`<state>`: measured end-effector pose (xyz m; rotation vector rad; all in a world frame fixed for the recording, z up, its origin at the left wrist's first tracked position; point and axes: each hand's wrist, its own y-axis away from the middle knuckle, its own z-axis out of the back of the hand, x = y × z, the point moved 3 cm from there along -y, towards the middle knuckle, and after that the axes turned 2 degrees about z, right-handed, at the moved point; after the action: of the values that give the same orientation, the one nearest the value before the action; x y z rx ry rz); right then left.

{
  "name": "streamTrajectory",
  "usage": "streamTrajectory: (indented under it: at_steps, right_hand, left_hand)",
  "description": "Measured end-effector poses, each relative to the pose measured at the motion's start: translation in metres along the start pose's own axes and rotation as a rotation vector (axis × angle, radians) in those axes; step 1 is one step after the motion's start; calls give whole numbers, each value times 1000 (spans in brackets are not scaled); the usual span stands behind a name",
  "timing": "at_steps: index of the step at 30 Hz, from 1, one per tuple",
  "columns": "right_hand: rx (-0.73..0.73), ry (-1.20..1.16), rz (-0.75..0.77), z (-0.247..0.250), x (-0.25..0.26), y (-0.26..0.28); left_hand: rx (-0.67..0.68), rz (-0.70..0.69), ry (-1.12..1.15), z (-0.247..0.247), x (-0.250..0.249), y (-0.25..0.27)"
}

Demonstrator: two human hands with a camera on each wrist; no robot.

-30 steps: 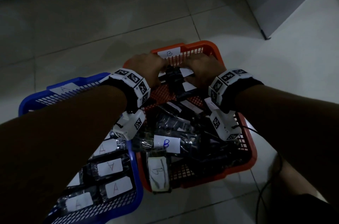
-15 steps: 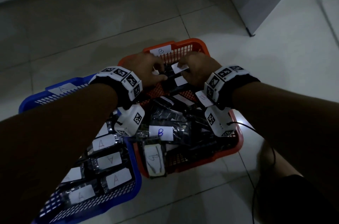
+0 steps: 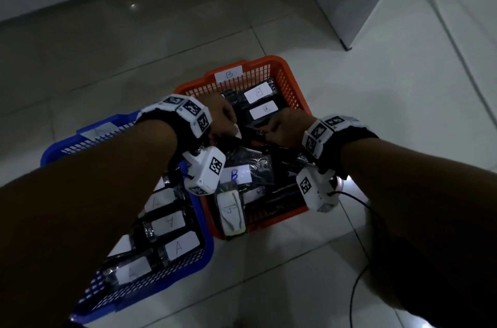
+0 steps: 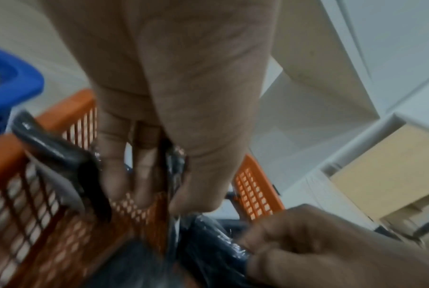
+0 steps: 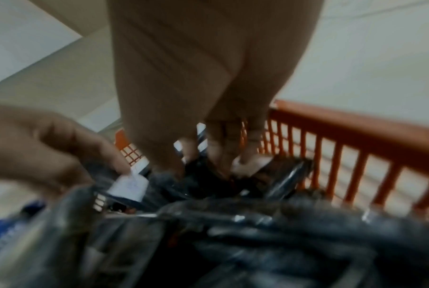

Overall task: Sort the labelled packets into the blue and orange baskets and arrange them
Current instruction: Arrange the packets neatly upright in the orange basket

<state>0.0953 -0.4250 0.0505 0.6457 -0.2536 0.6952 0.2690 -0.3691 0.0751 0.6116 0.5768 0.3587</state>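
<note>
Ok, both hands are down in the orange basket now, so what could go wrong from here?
1. One B packet leans over the orange basket's near rim; jostling the pile could tip it onto the floor.
2. The left hand and right hand grip dark packets close together, so they may drag neighbours out of order.
3. The dim light makes fainter labels hard to read, risking a mis-sort.

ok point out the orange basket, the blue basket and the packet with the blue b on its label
orange basket (image 3: 291,85): head view, on its far right slatted wall.
blue basket (image 3: 150,282): head view, on its near perforated wall.
packet with the blue B (image 3: 236,174): head view, on its white label.
</note>
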Motion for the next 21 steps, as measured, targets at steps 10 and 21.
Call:
streamTrajectory:
  at_steps: [10, 21]
  right_hand:
    - [-433, 140, 83, 45, 3, -8]
    - [-195, 204, 80, 30, 15, -38]
  left_hand:
    - [-276, -18, 137, 26, 29, 0]
    - [-543, -101, -161, 17, 42, 3]
